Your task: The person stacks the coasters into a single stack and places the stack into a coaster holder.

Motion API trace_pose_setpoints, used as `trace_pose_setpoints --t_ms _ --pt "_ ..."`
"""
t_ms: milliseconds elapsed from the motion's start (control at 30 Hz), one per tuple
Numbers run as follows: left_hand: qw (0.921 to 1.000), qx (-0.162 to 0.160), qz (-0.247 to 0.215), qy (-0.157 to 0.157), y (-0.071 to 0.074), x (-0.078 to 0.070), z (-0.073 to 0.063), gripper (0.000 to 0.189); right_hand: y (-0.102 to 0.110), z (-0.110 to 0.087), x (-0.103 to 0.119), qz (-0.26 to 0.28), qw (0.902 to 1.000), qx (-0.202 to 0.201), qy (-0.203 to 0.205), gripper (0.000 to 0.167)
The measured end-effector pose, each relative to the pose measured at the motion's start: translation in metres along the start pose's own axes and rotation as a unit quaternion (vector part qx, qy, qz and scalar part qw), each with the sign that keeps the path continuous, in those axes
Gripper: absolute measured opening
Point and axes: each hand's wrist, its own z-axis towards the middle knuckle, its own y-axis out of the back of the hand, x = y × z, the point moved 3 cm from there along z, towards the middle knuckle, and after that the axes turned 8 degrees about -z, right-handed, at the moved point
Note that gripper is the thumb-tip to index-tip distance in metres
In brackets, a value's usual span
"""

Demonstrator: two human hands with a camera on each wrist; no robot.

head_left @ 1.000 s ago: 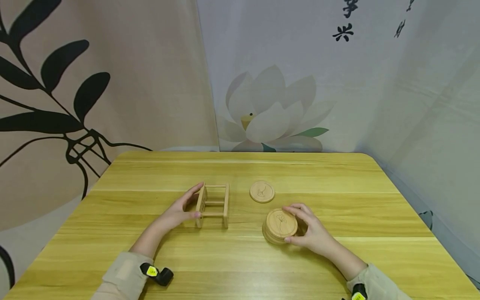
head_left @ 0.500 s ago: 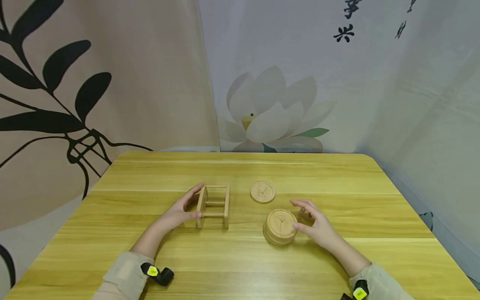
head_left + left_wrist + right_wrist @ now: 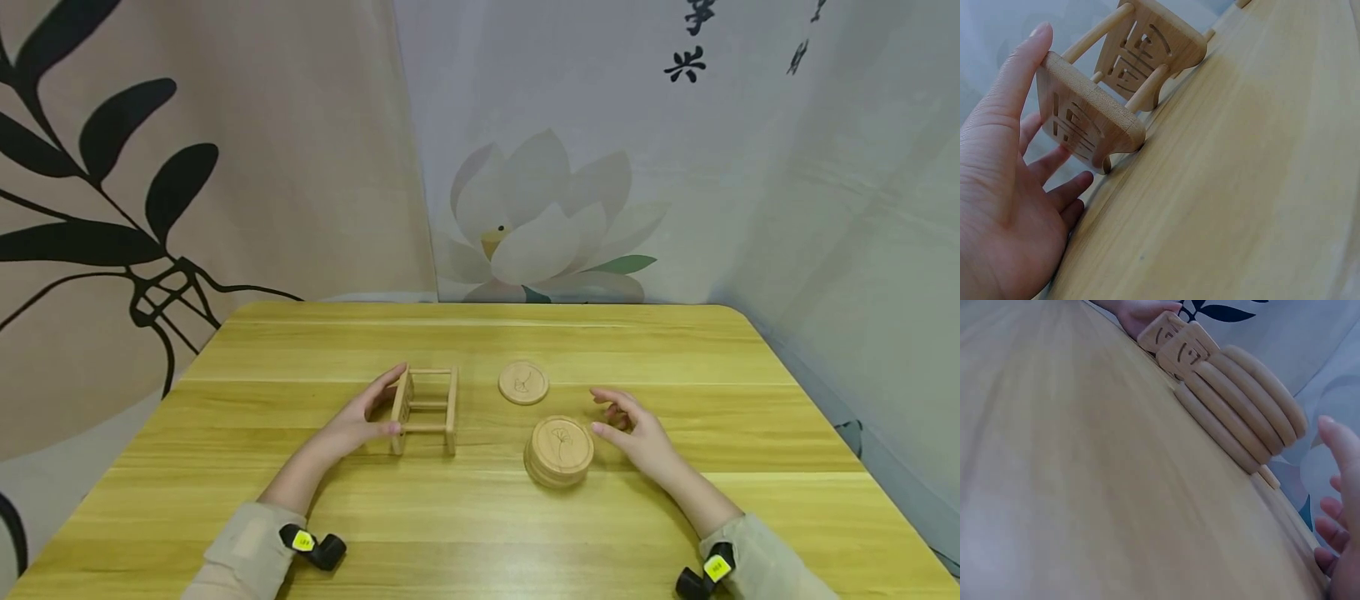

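Evidently, your left hand (image 3: 352,429) spans the nearer end panel of the wooden rack (image 3: 428,406), thumb on its near edge and a fingertip at its far edge, probably to steady so light a frame. The rack stands upright on the table (image 3: 480,517), left of the coaster stack (image 3: 559,451); its panels run away from you and its rods cross left to right. Your right hand (image 3: 641,437) holds nothing, its fingers loosely parted just beside the stack, apart from it. The coasters lie flat, likely piled for stability; the top one's flower points away, its stem towards you. One loose coaster (image 3: 523,383) lies beyond, flat too.
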Motion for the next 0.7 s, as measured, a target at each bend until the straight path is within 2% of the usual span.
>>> trace_pose_setpoints --t_ms 267,533,700 --pt "1.0000 0.001 -0.005 -0.002 0.000 -0.001 -0.001 0.082 -0.003 0.009 -0.032 -0.021 0.9996 0.009 0.016 0.050" --pt "1.0000 0.003 -0.003 0.000 0.001 0.001 -0.001 0.082 0.001 0.019 -0.039 -0.003 0.9992 0.040 0.002 0.048" --pt "1.0000 0.000 -0.001 -0.002 0.002 0.000 -0.001 0.082 0.003 0.030 -0.041 -0.017 0.9979 0.062 0.000 0.050"
